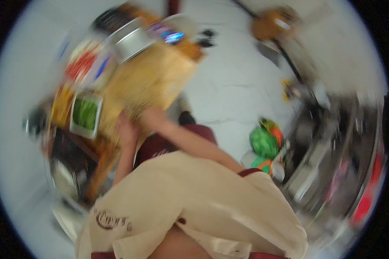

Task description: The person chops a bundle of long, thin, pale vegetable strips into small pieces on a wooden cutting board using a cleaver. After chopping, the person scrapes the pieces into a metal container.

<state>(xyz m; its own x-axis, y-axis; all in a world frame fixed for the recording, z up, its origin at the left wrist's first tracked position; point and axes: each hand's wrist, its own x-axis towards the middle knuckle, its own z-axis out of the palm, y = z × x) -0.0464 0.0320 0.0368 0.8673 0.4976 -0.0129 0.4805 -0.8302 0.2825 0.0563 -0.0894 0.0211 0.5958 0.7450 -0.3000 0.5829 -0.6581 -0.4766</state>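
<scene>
My left hand (pixel 128 127) and my right hand (pixel 153 119) are close together at the near edge of a large wooden cutting board (pixel 175 69). Both touch or border a blurred, brownish heap of fine shreds (pixel 136 98) on the board. Blur hides the fingers and whether they grip any of it. To the left of my left hand stands a white rectangular tray (pixel 100 111) of green cut vegetables (pixel 85 112).
A metal container (pixel 133 40) and a lit screen (pixel 174 37) are at the board's far end. Red and white food (pixel 81 63) lies left. On the floor to the right is a green bag (pixel 264 142); a round brown object (pixel 269 25) is farther off.
</scene>
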